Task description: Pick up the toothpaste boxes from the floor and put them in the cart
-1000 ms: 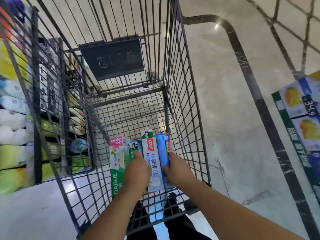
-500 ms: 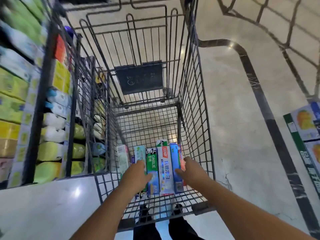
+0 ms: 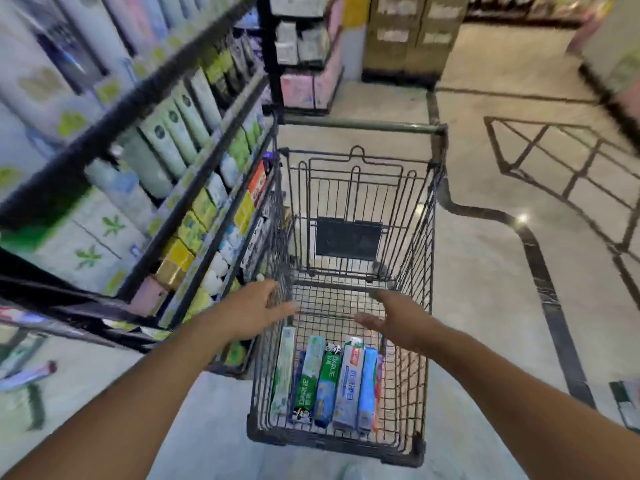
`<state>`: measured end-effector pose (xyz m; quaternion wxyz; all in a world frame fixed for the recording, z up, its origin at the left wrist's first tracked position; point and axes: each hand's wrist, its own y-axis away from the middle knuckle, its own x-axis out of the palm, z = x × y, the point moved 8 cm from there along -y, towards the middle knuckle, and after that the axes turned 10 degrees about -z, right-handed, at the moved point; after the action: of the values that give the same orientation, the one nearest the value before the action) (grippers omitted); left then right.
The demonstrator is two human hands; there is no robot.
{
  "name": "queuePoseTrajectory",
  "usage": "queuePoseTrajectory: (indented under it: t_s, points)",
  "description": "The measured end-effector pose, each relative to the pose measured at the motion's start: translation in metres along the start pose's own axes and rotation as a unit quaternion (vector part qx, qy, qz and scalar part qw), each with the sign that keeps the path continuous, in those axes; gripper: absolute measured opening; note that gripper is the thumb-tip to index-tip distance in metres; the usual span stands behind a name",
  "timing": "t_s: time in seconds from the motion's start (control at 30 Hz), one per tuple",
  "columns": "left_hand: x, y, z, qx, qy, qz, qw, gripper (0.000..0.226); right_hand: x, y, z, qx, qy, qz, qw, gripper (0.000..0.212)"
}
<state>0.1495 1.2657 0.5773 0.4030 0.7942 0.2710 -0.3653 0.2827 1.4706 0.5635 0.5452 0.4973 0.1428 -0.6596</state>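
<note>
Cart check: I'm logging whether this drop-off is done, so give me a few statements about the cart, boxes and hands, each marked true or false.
1. The toothpaste boxes lie side by side on the cart floor. True.
2. The left hand grips a box. False: it is open above the cart's left wall and holds nothing.
3. The right hand is open and empty. True.
4. The cart stands to the left of the shelves. False: the shelves are on its left.
5. The boxes are stacked upright against the far wall. False: they lie flat at the near end.
</note>
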Motion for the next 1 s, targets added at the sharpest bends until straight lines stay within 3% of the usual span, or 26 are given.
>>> queuePoseTrajectory:
  t_s: [0.17,0.27,0.33,0.4,0.5,0.63,0.73,0.83,0.9,1.0]
  points:
    - [-0.047,0.061,0.020,-0.002,-0.010,-0.020,1.000,0.094,-0.045,0.021,0.075,-0.104,0.088,-0.049,0.989,0.090]
    - [-0.066,0.100,0.051,-0.015,-0.041,-0.042,0.998,0.091,-0.043,0.039,0.120,-0.161,0.107,-0.063,0.979,0.104]
    - [-0.074,0.131,0.079,-0.027,-0.043,-0.055,0.997,0.103,-0.027,0.055,0.154,-0.193,0.121,-0.050,0.972,0.108]
    - [-0.081,0.165,0.108,-0.027,-0.017,-0.062,0.998,0.112,-0.007,0.072,0.192,-0.224,0.134,-0.039,0.965,0.112]
    - [-0.094,0.220,0.170,-0.057,-0.001,-0.102,0.993,0.096,0.027,0.100,0.258,-0.270,0.152,-0.030,0.950,0.116]
    - [-0.110,0.309,0.255,-0.113,0.017,-0.157,0.981,0.104,0.090,0.143,0.346,-0.332,0.185,0.006,0.925,0.104]
    - [-0.110,0.385,0.314,-0.166,0.027,-0.181,0.969,0.081,0.146,0.181,0.412,-0.378,0.206,0.028,0.902,0.096]
    - [-0.100,0.461,0.378,-0.208,0.036,-0.201,0.957,0.102,0.197,0.221,0.477,-0.423,0.215,0.031,0.880,0.106]
    - [-0.089,0.510,0.424,-0.243,0.048,-0.217,0.944,0.096,0.234,0.244,0.519,-0.470,0.225,0.032,0.853,0.117]
    - [-0.084,0.581,0.461,-0.283,0.056,-0.254,0.923,0.110,0.283,0.277,0.570,-0.503,0.241,0.064,0.827,0.106]
